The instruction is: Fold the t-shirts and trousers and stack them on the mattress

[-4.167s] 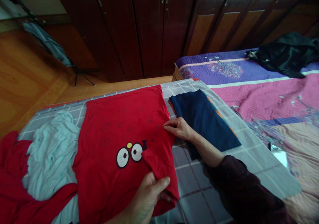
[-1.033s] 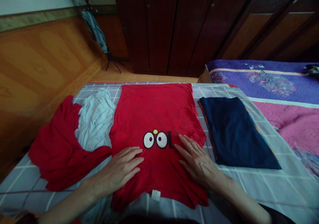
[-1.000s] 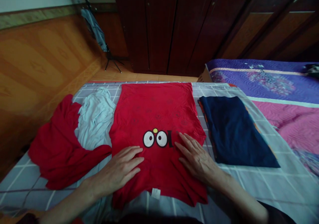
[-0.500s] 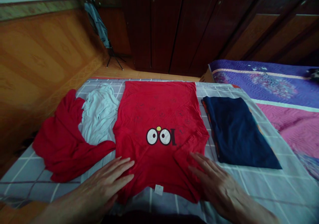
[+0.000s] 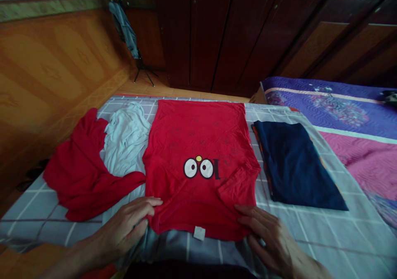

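A red T-shirt (image 5: 198, 134) lies spread on the checked bed sheet, its sleeves tucked inward, with a print of two cartoon eyes. A white tag (image 5: 199, 233) shows at the neckline, which is the edge nearest me. My left hand (image 5: 132, 221) pinches the shirt's near left corner, fingers on top and thumb underneath. At the near right corner, my right hand (image 5: 268, 233) grips the cloth in the same way, its thumb partly hidden.
Crumpled red clothing (image 5: 83, 167) and a pale crumpled garment (image 5: 127, 138) lie to the left. Folded navy clothing (image 5: 297, 163) rests on the right. Beyond the bed stand a dark wardrobe (image 5: 211, 34) and a tripod (image 5: 141, 66); another bed (image 5: 356, 117) is at far right.
Both hands have gone from lying flat over the shirt to gripping its near corners. The near edge has shifted away from me and looks straighter.
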